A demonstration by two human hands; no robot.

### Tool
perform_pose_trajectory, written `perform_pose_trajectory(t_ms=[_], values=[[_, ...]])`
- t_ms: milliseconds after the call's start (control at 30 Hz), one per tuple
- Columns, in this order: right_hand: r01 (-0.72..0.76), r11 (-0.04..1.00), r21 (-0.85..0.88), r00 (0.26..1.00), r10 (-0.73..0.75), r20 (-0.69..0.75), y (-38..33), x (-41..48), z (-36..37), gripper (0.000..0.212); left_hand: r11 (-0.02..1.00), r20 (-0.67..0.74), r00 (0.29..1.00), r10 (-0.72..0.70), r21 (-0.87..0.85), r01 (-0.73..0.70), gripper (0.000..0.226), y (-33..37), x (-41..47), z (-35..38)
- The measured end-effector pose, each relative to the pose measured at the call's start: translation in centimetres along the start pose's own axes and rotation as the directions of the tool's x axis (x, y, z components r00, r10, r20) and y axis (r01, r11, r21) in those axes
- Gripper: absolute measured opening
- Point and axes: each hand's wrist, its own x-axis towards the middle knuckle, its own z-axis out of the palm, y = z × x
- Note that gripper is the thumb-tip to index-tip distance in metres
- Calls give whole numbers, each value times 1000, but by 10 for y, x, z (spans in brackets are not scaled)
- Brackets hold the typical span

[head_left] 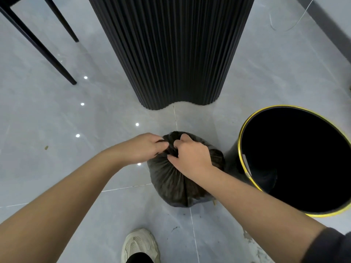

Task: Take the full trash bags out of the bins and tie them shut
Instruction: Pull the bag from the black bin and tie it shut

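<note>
A full dark grey trash bag (171, 181) sits on the tiled floor, its top gathered into a bunched neck. My left hand (145, 148) grips the neck from the left, fingers closed on the plastic. From the right, my right hand (190, 156) pinches the same gathered top. Just right of the bag stands a black round bin (230, 158) with a gold rim; its inside looks dark and holds no bag that I can see.
A black fluted column base (171, 54) rises right behind the bag. Black chair legs (38, 44) stand at the far left. My white shoe (139, 245) is near the bottom edge. A thin white cord (296, 19) lies at the top right. Small debris specks dot the floor.
</note>
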Motion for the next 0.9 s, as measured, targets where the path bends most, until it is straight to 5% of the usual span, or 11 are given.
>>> perform_pose_trajectory(t_ms=[100, 167, 300, 433, 600, 733, 800, 900], values=[[24, 998, 57, 997, -20, -72, 2, -5, -11, 31, 952, -94, 984, -151, -282, 119, 37, 13, 1, 7], [39, 995, 91, 992, -28, -120, 1, -10, -15, 29, 947, -142, 975, -171, -297, 122, 35, 21, 1, 8], [8, 963, 269, 981, 45, -189, 2, -19, -14, 22, 986, -202, 973, -113, -144, 85, 36, 35, -5, 2], [-11, 842, 539, 994, 66, -82, 6, -22, -18, 28, 996, -207, 978, -15, 85, 33, 28, 32, -21, -1], [58, 814, 578, 998, -70, -2, 5, -28, -20, 24, 822, -157, 984, 86, 570, 19, 21, 22, -27, 21], [54, 836, 546, 988, -125, 94, 11, -28, -16, 14, 819, -181, 973, 141, 573, -12, 16, 15, -23, 30], [46, 836, 547, 988, -117, 97, 15, -26, -17, 25, 791, -170, 972, 165, 612, -27, 17, 10, -24, 28], [-22, 718, 695, 982, -113, 149, 20, -24, -21, 27, 768, -190, 963, 191, 640, -26, 18, 5, -26, 25]])
